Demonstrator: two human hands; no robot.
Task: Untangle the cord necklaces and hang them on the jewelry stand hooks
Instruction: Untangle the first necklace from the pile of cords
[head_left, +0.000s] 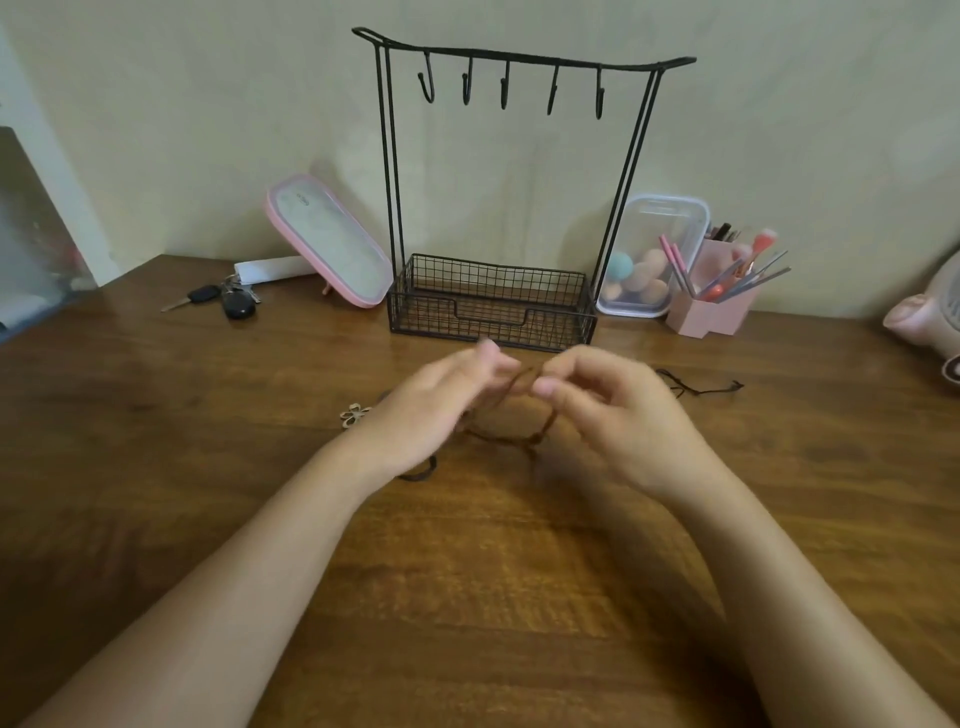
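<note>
One jewelry stand (540, 58) carries five hooks (504, 89) and one wire basket (491, 306). Two hands work: left hand (441, 405), right hand (618, 415). One brown cord (501, 439), one black cord (696, 388) and one flower pendant (355, 415) show. One pink mirror (330, 239), one key bunch (228, 300), one clear box (652, 254) and one brush holder (711, 306) sit on the worktop (467, 571).

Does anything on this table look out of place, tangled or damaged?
Nothing spilled or broken. The brown cord between the left hand and right hand is twisted into a tangle, a black cord lies loose on the table right of them, and all five hooks of the stand are bare.
</note>
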